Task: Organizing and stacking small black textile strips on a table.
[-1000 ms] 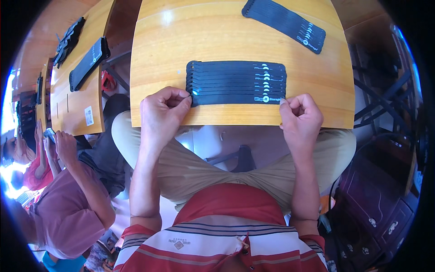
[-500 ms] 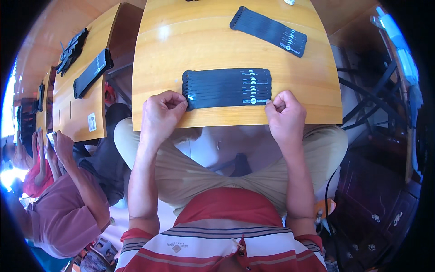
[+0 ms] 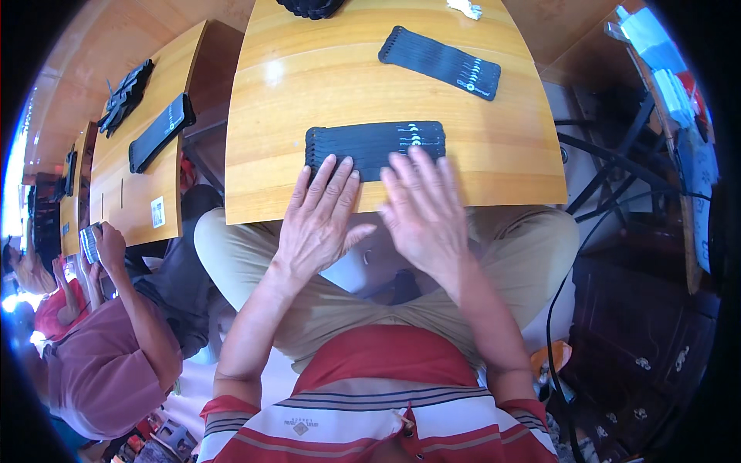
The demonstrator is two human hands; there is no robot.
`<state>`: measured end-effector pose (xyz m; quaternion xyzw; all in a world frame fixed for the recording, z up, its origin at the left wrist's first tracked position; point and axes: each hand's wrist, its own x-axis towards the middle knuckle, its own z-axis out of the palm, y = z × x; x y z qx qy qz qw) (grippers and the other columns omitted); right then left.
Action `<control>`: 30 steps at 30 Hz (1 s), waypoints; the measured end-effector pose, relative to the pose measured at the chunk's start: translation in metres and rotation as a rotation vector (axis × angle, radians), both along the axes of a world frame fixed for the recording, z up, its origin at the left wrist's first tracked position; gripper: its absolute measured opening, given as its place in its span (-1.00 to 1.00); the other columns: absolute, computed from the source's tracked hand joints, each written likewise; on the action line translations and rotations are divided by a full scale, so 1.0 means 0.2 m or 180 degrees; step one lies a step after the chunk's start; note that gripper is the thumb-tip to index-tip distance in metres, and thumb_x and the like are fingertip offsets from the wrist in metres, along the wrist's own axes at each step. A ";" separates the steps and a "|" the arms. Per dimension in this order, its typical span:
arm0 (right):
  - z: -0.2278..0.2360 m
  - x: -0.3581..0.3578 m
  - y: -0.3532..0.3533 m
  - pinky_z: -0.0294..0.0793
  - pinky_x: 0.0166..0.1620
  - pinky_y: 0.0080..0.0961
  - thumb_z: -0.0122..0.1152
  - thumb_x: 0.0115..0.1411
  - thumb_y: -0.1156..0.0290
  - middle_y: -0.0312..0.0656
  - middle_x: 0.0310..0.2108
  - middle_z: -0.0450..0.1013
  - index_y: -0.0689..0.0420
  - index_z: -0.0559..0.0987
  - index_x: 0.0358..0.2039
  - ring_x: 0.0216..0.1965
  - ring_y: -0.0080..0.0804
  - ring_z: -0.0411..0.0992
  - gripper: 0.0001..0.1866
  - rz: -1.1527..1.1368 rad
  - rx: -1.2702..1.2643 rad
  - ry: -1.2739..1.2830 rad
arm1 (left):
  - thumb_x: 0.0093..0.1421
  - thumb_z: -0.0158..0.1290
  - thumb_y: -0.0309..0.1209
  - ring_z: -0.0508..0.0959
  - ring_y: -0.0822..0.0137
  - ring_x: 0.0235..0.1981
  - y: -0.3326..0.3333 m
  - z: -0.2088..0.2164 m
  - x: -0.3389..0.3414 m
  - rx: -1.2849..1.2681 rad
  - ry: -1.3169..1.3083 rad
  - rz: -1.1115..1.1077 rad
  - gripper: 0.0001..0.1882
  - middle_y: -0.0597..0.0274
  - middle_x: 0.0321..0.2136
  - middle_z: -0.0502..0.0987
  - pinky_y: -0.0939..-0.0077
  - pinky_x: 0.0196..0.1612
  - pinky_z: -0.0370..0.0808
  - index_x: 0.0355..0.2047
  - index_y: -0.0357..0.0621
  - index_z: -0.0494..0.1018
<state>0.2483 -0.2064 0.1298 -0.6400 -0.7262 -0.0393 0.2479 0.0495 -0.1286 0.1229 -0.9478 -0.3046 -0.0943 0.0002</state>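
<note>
A row of black straps (image 3: 351, 140) with white print lies overlapped near the front edge of the wooden table. My left hand (image 3: 318, 220) rests flat with its fingers stretched over the left part of the row's near edge. Over the right part is my right hand (image 3: 429, 216), fingers extended and slightly blurred, covering some of the print; whether it presses on the straps I cannot tell. Neither hand grips anything. Farther back to the right, a second fanned set of black straps (image 3: 440, 63) lies at a slant.
At the table's far edge sit a black bundle (image 3: 311, 6) and a small white item (image 3: 465, 9). On the left, a neighbouring table (image 3: 139, 193) holds black straps (image 3: 160, 133) and a dark heap (image 3: 126, 96). A co-worker (image 3: 116, 347) sits there. A black cable (image 3: 557, 324) hangs at right.
Both hands have gone from pinching at the two ends of the near strap row to lying stretched out over it, closer together. The co-worker's hand has shifted slightly.
</note>
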 end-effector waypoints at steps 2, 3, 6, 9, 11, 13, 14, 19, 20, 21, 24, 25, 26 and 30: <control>-0.11 -0.05 0.01 -0.03 0.46 -0.01 0.23 0.26 0.03 -0.14 0.37 0.25 0.17 0.47 0.22 0.46 -0.16 0.07 -0.36 0.0136 -0.0352 -0.0113 | 0.23 0.01 0.22 0.13 0.08 0.47 0.01 -0.03 -0.01 -0.0017 0.0034 -0.0036 -0.14 0.03 0.38 0.25 0.05 0.48 -0.02 0.27 -0.26 0.36; -0.14 -0.04 0.01 -0.11 0.49 -0.05 0.20 0.26 -0.06 -0.17 0.40 0.21 0.17 0.41 0.28 0.48 -0.17 0.02 -0.27 0.0172 -0.0439 -0.0272 | 0.23 0.01 0.23 0.12 0.09 0.47 0.01 -0.03 -0.02 -0.0035 0.0081 -0.0059 -0.13 0.03 0.39 0.24 0.05 0.48 -0.01 0.29 -0.26 0.34; -0.13 0.00 0.00 -0.01 0.47 -0.11 0.27 0.21 -0.04 -0.17 0.39 0.24 0.18 0.42 0.28 0.46 -0.17 0.09 -0.26 0.0210 -0.0389 -0.0198 | 0.20 0.07 0.22 0.13 0.13 0.47 0.04 -0.02 -0.04 -0.0078 0.0086 -0.0103 -0.10 0.03 0.40 0.23 0.07 0.48 0.00 0.32 -0.24 0.29; -0.16 0.07 -0.06 -0.12 0.49 -0.12 0.22 0.23 -0.09 -0.18 0.41 0.20 0.16 0.39 0.30 0.49 -0.22 0.02 -0.24 0.0012 -0.0521 -0.0331 | 0.19 0.11 0.17 0.16 0.12 0.46 0.07 0.00 -0.13 -0.0174 0.0091 -0.0011 -0.08 0.01 0.41 0.21 0.09 0.48 0.00 0.36 -0.25 0.22; -0.14 0.13 -0.10 -0.14 0.50 -0.11 0.22 0.24 -0.10 -0.18 0.42 0.20 0.17 0.37 0.31 0.49 -0.25 0.01 -0.22 -0.0081 -0.0568 -0.0371 | 0.23 0.09 0.15 0.15 0.11 0.46 0.08 0.00 -0.22 -0.0202 0.0128 0.0139 -0.09 0.00 0.42 0.18 0.07 0.49 -0.02 0.37 -0.26 0.20; -0.12 0.16 -0.13 -0.13 0.50 -0.11 0.22 0.25 -0.09 -0.18 0.43 0.18 0.18 0.35 0.32 0.50 -0.24 0.00 -0.21 -0.0300 -0.0731 -0.0412 | 0.23 0.08 0.16 0.14 0.11 0.46 0.08 0.00 -0.25 -0.0178 0.0149 0.0138 -0.09 -0.01 0.42 0.18 0.06 0.49 -0.02 0.38 -0.26 0.19; -0.12 0.17 -0.14 -0.07 0.48 -0.09 0.22 0.27 -0.07 -0.14 0.40 0.22 0.20 0.39 0.30 0.48 -0.21 0.04 -0.25 -0.0336 -0.0687 -0.0420 | 0.24 0.07 0.17 0.14 0.11 0.46 0.08 0.01 -0.26 -0.0186 0.0198 0.0158 -0.09 -0.02 0.42 0.18 0.06 0.49 -0.03 0.38 -0.27 0.19; -0.11 0.22 -0.13 0.23 0.34 -0.10 0.28 0.25 0.09 -0.04 0.23 0.41 0.27 0.56 0.07 0.29 -0.10 0.30 -0.46 -0.0340 -0.0037 0.0000 | 0.29 0.07 0.11 0.18 0.05 0.44 0.07 0.03 -0.23 -0.0299 -0.0026 0.0217 -0.16 -0.07 0.38 0.24 0.03 0.48 0.00 0.35 -0.29 0.23; -0.10 0.24 -0.11 0.34 0.27 -0.11 0.30 0.25 0.15 -0.01 0.15 0.47 0.30 0.60 -0.02 0.21 -0.07 0.38 -0.53 -0.0320 0.0150 0.0237 | 0.29 0.11 0.03 0.24 0.01 0.40 0.09 0.03 -0.23 -0.0457 -0.0343 0.0324 -0.21 -0.10 0.34 0.29 0.02 0.46 0.06 0.32 -0.31 0.26; -0.07 0.25 -0.10 0.46 0.12 -0.13 0.32 0.22 0.23 0.00 0.05 0.51 0.30 0.62 -0.15 0.09 -0.03 0.45 -0.63 -0.0390 0.0283 0.0430 | 0.29 0.14 -0.04 0.30 -0.03 0.36 0.10 0.03 -0.22 -0.0615 -0.0660 0.0429 -0.26 -0.12 0.31 0.33 0.00 0.44 0.11 0.29 -0.33 0.30; 0.00 0.29 -0.02 0.47 0.04 -0.11 0.31 0.23 0.22 0.00 -0.02 0.53 0.27 0.60 -0.11 0.03 -0.01 0.46 -0.63 -0.0697 0.0065 0.0619 | 0.24 0.23 -0.24 0.43 -0.10 0.23 0.12 0.03 -0.14 -0.0772 -0.1258 0.0745 -0.39 -0.16 0.16 0.47 0.07 0.32 0.33 0.18 -0.37 0.40; 0.04 0.29 0.01 0.49 0.02 -0.09 0.31 0.24 0.21 -0.01 -0.07 0.54 0.26 0.56 -0.05 -0.01 0.02 0.47 -0.59 -0.0836 -0.0122 0.0449 | 0.22 0.26 -0.27 0.45 -0.10 0.20 0.13 0.04 -0.11 -0.0917 -0.1429 0.0930 -0.41 -0.17 0.12 0.50 0.10 0.28 0.37 0.16 -0.36 0.42; 0.07 0.28 0.05 0.49 0.02 -0.09 0.31 0.24 0.21 -0.01 -0.07 0.54 0.26 0.56 -0.05 -0.01 0.02 0.47 -0.59 -0.0829 -0.0107 0.0444 | 0.22 0.26 -0.27 0.45 -0.10 0.20 0.14 0.05 -0.09 -0.0903 -0.1438 0.0932 -0.41 -0.17 0.12 0.50 0.10 0.28 0.37 0.16 -0.36 0.42; 0.15 0.26 0.23 0.51 0.02 -0.08 0.36 0.19 0.20 0.00 -0.07 0.56 0.29 0.51 0.03 -0.03 0.08 0.52 -0.49 -0.1195 -0.0917 0.0720 | 0.17 0.31 -0.38 0.60 0.06 0.00 0.22 0.04 -0.05 -0.1708 -0.1882 0.1401 -0.46 -0.10 0.00 0.58 0.26 0.09 0.53 0.12 -0.34 0.46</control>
